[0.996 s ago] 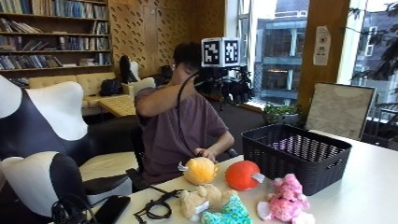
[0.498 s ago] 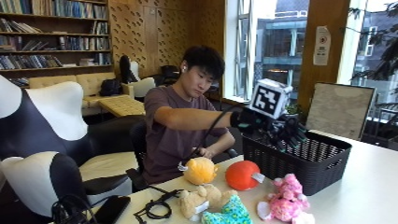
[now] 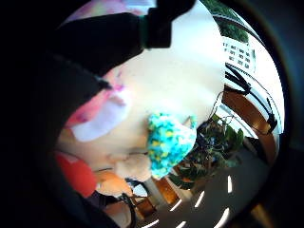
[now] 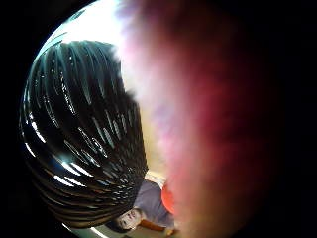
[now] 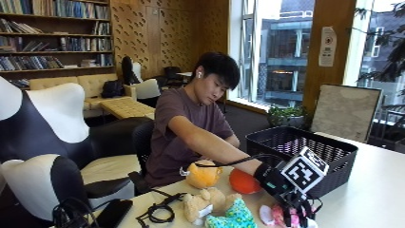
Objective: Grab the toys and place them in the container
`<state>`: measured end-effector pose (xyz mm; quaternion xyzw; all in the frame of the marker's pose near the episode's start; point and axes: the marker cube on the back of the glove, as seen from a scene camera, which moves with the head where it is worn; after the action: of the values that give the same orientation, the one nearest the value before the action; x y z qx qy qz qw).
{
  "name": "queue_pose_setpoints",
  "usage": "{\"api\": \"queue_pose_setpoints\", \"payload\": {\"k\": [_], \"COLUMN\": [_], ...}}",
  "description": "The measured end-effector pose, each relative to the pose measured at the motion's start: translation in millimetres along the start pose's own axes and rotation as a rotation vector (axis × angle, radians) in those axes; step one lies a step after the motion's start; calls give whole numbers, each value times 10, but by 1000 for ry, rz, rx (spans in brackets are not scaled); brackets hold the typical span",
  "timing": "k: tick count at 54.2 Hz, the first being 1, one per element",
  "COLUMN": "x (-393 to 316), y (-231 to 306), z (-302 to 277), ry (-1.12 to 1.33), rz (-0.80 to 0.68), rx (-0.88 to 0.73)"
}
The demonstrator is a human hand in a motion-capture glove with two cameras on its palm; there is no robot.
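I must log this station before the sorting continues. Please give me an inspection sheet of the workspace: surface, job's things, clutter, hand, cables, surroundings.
Surface: pale table, toys grouped at its near end.
Job's things: black basket on the table, no toy seen in it; orange round toy, red ball, tan plush, teal and yellow plush and pink plush all lie on the table.
Clutter: dark phone-like object near the table edge.
Hand: gloved right hand is down over the pink plush; the thumb side palm view shows pink fur very close; grip cannot be told.
Cables: black cable coil beside the tan plush.
Surroundings: bookshelves, chairs, windows.
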<state>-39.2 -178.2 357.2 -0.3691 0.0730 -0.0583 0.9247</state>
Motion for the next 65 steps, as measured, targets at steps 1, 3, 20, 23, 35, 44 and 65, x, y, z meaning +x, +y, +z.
{"api": "queue_pose_setpoints", "payload": {"k": [1, 3, 20, 23, 35, 44, 65], "x": [1, 4, 143, 183, 381, 290, -1047], "y": [-1, 1, 36, 97, 665, 1269, 1744], "z": [4, 8, 77, 11, -759, -1532, -2341], "ry": [-1, -7, -103, -91, -175, -185, -61], "rz": [-3, -7, 14, 38, 87, 78, -111], "rx": [13, 36, 284, 325, 471, 613, 686]}}
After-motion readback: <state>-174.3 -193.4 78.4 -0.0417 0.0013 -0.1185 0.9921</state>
